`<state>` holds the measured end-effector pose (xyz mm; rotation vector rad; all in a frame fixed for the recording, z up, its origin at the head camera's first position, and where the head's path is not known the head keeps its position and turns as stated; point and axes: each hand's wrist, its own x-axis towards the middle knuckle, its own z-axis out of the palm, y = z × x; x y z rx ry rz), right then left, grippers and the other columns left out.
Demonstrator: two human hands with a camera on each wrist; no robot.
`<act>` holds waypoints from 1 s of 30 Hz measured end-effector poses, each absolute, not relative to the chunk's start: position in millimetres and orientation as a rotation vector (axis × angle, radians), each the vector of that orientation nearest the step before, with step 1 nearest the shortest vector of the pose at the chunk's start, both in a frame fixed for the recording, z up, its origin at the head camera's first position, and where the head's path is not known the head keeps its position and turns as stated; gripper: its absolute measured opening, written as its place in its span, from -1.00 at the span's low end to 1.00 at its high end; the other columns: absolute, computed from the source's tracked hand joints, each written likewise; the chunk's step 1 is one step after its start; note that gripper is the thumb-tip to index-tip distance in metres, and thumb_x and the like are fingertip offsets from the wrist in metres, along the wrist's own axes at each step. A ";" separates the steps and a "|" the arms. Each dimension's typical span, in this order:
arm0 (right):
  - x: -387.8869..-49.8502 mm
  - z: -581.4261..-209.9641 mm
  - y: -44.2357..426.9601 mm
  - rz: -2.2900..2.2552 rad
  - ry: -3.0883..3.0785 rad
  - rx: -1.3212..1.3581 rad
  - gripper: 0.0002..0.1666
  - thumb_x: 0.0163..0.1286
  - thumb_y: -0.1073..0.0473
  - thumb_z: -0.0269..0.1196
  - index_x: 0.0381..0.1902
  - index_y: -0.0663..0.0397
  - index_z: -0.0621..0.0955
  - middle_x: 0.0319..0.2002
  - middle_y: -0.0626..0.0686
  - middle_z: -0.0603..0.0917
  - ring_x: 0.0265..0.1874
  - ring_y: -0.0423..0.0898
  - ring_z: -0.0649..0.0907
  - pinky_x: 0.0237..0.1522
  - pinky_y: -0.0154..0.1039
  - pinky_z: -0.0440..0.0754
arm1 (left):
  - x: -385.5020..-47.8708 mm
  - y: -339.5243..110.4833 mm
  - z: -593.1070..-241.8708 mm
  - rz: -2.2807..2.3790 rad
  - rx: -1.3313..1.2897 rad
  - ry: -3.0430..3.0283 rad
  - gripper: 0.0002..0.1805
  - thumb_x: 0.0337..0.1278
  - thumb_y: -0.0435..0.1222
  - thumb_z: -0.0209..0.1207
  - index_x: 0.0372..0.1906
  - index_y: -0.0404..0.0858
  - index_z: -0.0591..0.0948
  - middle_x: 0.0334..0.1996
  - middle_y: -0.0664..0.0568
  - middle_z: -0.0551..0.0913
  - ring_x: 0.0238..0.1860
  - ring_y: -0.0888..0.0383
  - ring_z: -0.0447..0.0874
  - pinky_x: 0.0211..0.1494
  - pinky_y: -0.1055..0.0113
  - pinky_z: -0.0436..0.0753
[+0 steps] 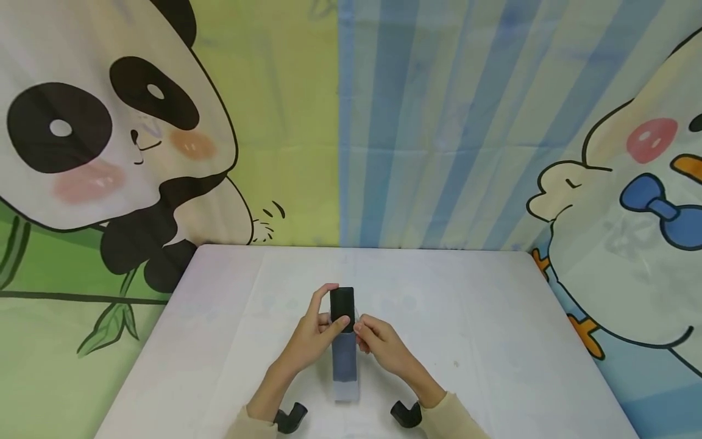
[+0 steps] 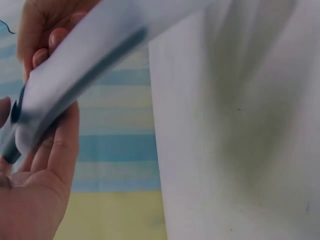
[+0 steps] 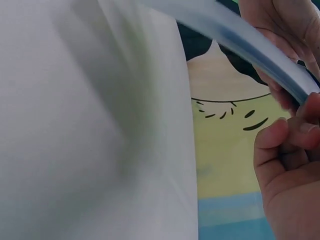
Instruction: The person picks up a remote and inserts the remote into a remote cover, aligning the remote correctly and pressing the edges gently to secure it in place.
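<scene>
A flat black rectangular object stands partly out of a translucent plastic sleeve. Its lower part shows grey-blue through the plastic. My left hand holds the object, thumb across its front and index finger at its top edge. On the other side, my right hand pinches the sleeve's edge near its mouth. The pale sleeve crosses the left wrist view, with my left hand beneath it. In the right wrist view my right hand has curled fingers at the sleeve.
Both hands are above a white table. Black wrist-worn pieces show by the left sleeve cuff and the right one. Behind the table hangs a printed cloth with a panda and a white cartoon animal.
</scene>
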<state>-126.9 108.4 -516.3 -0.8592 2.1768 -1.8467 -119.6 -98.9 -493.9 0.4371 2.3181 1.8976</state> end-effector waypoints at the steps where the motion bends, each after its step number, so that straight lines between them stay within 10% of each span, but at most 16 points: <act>1: -126.4 -517.3 107.9 -1.856 2.167 -0.847 -0.66 0.62 0.36 -0.05 -0.44 0.20 0.45 -0.59 0.05 0.44 -0.59 -0.23 0.42 -0.57 -0.21 0.40 | -119.5 -99.7 -493.3 1.894 0.446 2.313 -0.27 0.39 -0.02 0.21 0.49 0.31 0.09 -0.52 0.05 0.65 -0.63 0.16 0.49 -0.53 0.40 0.36; 11: -121.6 -513.1 103.2 -1.977 2.128 -0.684 -0.61 0.64 0.28 -0.07 -0.46 0.26 0.47 -0.55 0.19 0.48 -0.57 -0.14 0.48 -0.50 -0.27 0.49 | -124.1 -102.0 -487.6 1.777 0.560 2.327 -0.32 0.39 -0.05 0.20 0.46 0.32 0.16 -0.33 0.09 0.75 -0.39 0.10 0.76 -0.18 0.20 0.62; 21: -133.2 -496.2 100.1 -2.170 2.015 -0.520 -0.56 0.60 0.21 0.00 -0.53 0.33 0.40 -0.57 0.02 0.42 -0.62 -0.15 0.42 -0.50 -0.32 0.41 | -127.7 -95.9 -482.8 1.777 0.529 2.337 -0.29 0.33 0.02 0.25 0.46 0.32 0.18 -0.72 0.20 0.36 -0.73 0.26 0.26 -0.59 0.39 0.28; 30: -136.8 -507.6 105.4 -1.990 2.040 -0.637 -0.60 0.64 0.18 -0.03 -0.43 0.30 0.45 -0.52 0.04 0.45 -0.56 -0.19 0.43 -0.47 -0.32 0.39 | -127.6 -99.1 -490.6 1.758 0.513 2.403 -0.31 0.32 0.04 0.24 0.44 0.35 0.19 -0.71 0.18 0.41 -0.68 0.25 0.40 -0.54 0.38 0.38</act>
